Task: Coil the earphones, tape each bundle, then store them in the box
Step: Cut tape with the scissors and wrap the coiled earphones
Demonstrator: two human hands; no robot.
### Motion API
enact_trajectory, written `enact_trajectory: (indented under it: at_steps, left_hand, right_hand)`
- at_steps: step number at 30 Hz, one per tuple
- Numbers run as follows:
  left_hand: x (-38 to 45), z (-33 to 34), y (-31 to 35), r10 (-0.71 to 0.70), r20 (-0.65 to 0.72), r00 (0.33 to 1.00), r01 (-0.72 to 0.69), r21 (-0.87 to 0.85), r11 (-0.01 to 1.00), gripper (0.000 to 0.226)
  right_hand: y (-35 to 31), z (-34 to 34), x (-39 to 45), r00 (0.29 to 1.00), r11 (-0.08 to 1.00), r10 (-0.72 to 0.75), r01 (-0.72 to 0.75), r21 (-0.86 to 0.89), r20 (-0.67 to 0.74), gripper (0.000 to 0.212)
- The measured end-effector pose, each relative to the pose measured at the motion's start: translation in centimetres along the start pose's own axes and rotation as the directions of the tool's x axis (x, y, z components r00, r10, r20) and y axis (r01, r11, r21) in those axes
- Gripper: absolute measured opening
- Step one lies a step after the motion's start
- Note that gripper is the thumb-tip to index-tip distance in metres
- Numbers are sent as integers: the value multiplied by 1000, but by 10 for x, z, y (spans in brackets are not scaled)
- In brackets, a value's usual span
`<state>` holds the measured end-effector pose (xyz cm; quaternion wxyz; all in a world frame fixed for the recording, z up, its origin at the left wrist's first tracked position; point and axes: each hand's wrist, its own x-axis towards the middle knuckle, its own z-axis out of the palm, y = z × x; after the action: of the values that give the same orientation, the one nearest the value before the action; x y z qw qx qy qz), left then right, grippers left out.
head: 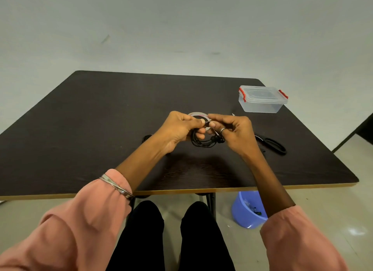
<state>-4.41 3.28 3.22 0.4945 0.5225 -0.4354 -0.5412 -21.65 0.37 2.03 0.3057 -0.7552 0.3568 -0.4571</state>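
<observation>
A coiled bundle of black earphones (203,140) is pinched between the left hand (179,129) and the right hand (232,132), both clamped on it above the tabletop (101,119). The tape roll (196,115) lies just behind at twelve o'clock; the closed box (262,99) sits at two o'clock, scissors (272,144) at three o'clock.

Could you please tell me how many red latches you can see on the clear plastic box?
2: one latch on the box's left end, one latch on its right end. Others on the far side may be hidden.
</observation>
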Motion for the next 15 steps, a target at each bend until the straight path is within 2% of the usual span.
enact_trajectory:
  at_steps: [6, 8, 10, 12, 15]
  left_hand:
    - [2, 5, 1, -9, -149, 989, 23, 89, 996, 13]
    - [1, 3, 0, -21, -141, 990, 34, 92, 995, 13]
    - [-2, -2, 0, -25, -78, 997, 34, 117, 993, 15]
    - [-2, -11, 1, -5, -18, 1000, 9, 234, 972, 16]
    - [0, -27, 4, 55, -58, 997, -27, 401, 916, 17]
  right_hand:
    - [-9, 3, -1, 961, 967, 238, -248, 58, 141, 32]
    - [-10, 5, -1, 948, 944, 297, -310, 113, 114, 26]
    - [-13, 5, -2, 926, 911, 367, -377, 167, 84, 18]
    - [-15, 6, -2, 901, 877, 427, -434, 209, 76, 14]
    - [-14, 9, -2, 860, 833, 502, -510, 216, 92, 13]
